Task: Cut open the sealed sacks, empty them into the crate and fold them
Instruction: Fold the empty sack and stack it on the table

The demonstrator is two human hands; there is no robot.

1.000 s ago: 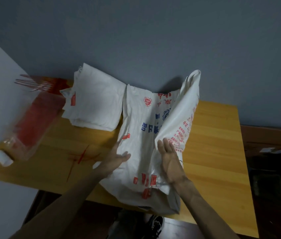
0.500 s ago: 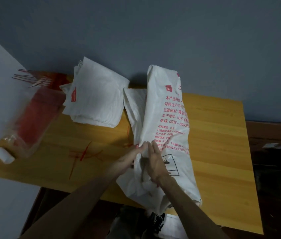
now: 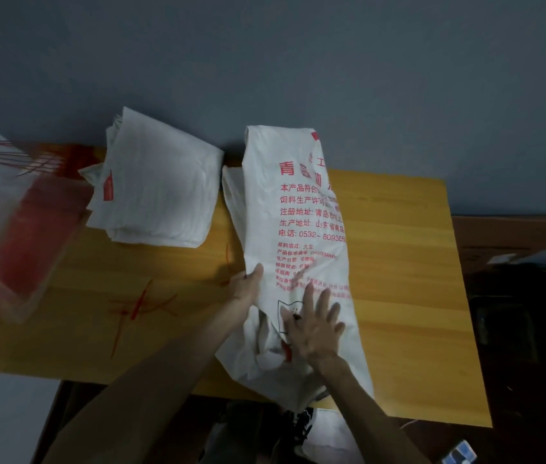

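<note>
Sack [image 3: 298, 229] flat along the middle of the table [image 3: 408, 296], folded lengthwise into a narrow strip, red print up, near end crumpled over the front edge. Right hand [image 3: 315, 326] on the near part, palm down, fingers straight and spread, probably to flatten the fold and stop the cloth springing open. Left hand [image 3: 246, 289] at the left edge, thumb on top, fingers hidden beneath, pinching it, likely to keep the layers in line. Emptied, by the look; folding part done. Just left of the far end, a stack [image 3: 161, 195] of folded sacks, presumably set aside as finished. Further left, a clear bag [image 3: 20, 249] with something red inside; loose red threads [image 3: 137, 304] on the bare wood. Crate not in view. Count: one sack in hand, one stack — layers too close to number — two hands, one clear bag, several threads.
</note>
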